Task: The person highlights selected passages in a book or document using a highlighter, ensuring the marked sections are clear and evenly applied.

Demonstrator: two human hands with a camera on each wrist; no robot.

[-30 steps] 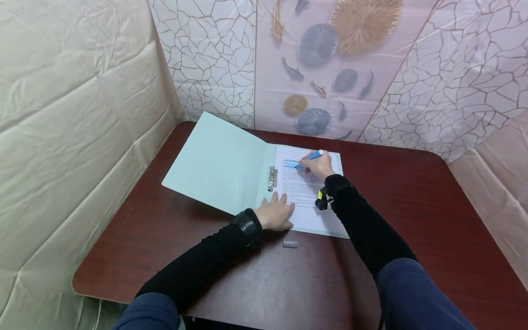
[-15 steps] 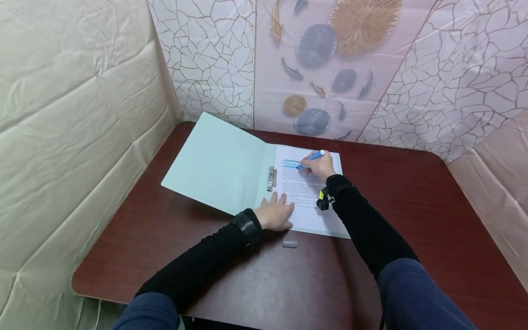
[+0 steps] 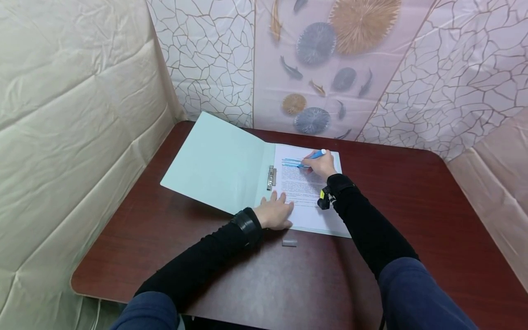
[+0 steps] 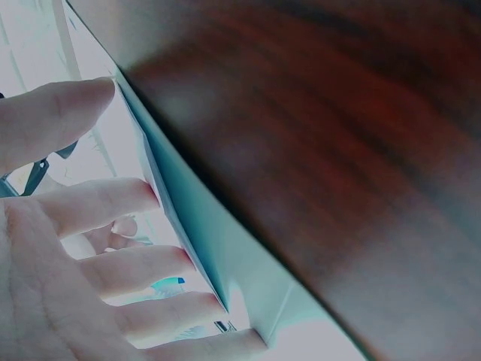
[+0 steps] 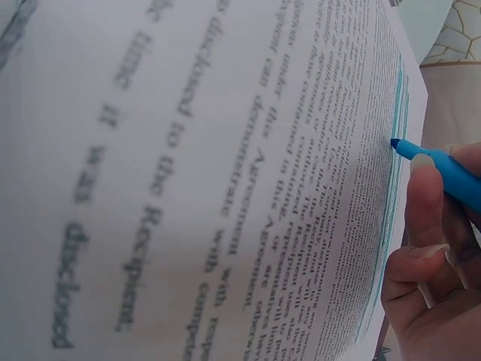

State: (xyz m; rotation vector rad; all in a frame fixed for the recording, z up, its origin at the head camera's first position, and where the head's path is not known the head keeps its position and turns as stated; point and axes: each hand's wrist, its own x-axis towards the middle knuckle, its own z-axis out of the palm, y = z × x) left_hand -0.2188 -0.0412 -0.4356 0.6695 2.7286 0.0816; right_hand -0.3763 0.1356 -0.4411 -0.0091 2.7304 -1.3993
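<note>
My right hand (image 3: 322, 166) pinches a blue highlighter (image 5: 451, 174) between thumb and fingers. Its dark blue tip meets the printed sheet (image 5: 225, 226) beside several blue lines drawn across the text. The sheet lies in the right half of an opened pale green folder (image 3: 218, 160), and a metal clip (image 3: 271, 178) sits at the folder's spine. With fingers spread, my left hand (image 3: 273, 213) rests on the lower left part of the sheet, near the folder's bottom edge. In the left wrist view, its fingertips (image 4: 143, 194) lie along the paper's edge.
A small grey rectangular piece (image 3: 289, 243) lies on the brown table (image 3: 412, 206) just in front of the folder. The folder's left cover reaches toward the table's back left corner. Patterned cloth (image 3: 214, 59) hangs behind the table, with pale padded cloth (image 3: 82, 137) on the left.
The highlighter tip has slid slightly right along a line of text, with my right hand moving along with it. My left hand stays in place on the sheet.
</note>
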